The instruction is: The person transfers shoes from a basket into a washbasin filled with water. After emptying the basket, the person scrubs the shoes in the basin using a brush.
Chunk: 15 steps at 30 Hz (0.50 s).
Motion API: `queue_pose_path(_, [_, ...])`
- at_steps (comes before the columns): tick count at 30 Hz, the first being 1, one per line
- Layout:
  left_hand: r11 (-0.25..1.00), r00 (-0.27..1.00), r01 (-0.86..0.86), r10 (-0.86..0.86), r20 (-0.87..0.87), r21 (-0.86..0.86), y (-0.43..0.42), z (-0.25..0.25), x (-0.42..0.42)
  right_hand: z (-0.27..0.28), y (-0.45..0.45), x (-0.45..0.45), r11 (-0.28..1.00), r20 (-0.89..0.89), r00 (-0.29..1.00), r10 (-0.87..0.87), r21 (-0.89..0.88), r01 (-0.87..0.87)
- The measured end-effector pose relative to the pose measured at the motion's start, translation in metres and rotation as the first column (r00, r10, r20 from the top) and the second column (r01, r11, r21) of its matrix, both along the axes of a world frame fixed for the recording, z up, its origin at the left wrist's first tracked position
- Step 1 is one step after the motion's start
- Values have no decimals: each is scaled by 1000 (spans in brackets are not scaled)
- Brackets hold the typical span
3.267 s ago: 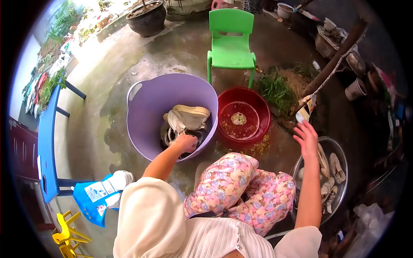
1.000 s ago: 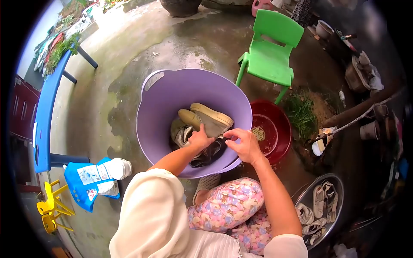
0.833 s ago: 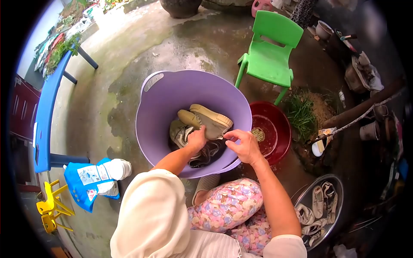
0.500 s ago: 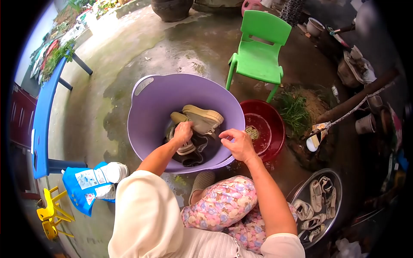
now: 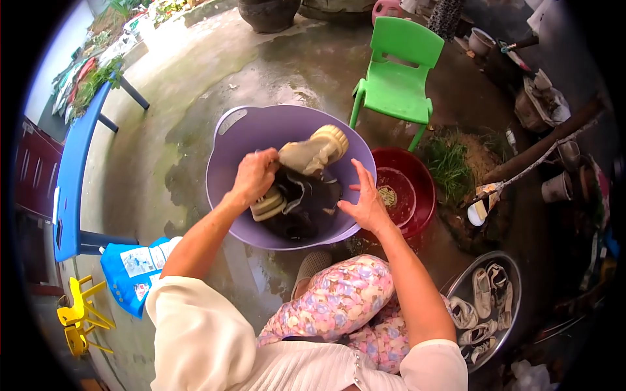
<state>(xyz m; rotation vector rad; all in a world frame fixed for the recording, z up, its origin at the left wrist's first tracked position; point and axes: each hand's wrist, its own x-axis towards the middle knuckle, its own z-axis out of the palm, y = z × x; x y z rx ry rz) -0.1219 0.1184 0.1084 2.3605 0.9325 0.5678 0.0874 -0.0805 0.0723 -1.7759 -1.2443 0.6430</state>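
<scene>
Left hand point(image 5: 254, 177): fingers grasping pale shoe point(image 5: 306, 155) | right hand point(image 5: 370, 207): fingers released, over rim of purple tub point(image 5: 251, 140) | far side open

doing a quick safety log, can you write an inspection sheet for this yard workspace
Surface: concrete floor, wet in patches
Things in use: pale shoe held at purple tub, more footwear below it; red basin beside; metal basin with shoes
Clutter: blue bag, yellow chairs
Hands: left hand grips pale shoe; right hand open, apparently empty
Cables: nothing seen for certain
Surroundings: green chair, blue table
</scene>
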Motion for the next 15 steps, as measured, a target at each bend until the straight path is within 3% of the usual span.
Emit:
queue_pose_path(1, [1000,1000,3,-3,4,24,0,23,2,0,-1,-1,1000,-57,998,-13,10,14])
queue_pose_path(4, [984,998,47,-54,39,172,-11,90,8,1,-2,4,987,-504,861,-74,85,135])
queue_pose_path(5, [976,994,75,-89,60,206,-18,112,11,7,-7,4,977,-537,841,-59,141,159])
queue_pose_path(9, [938,957,126,-201,209,324,-65,182,30,62,-48,0,968,-843,514,-158,-30,249])
queue_pose_path(12, [881,886,214,-357,297,421,-102,198,60,84,-96,4,968,-971,241,10,70,241])
queue_pose_path(15, [828,801,346,-506,320,442,-158,199,103,98,-152,17,888,-962,113,251,275,370])
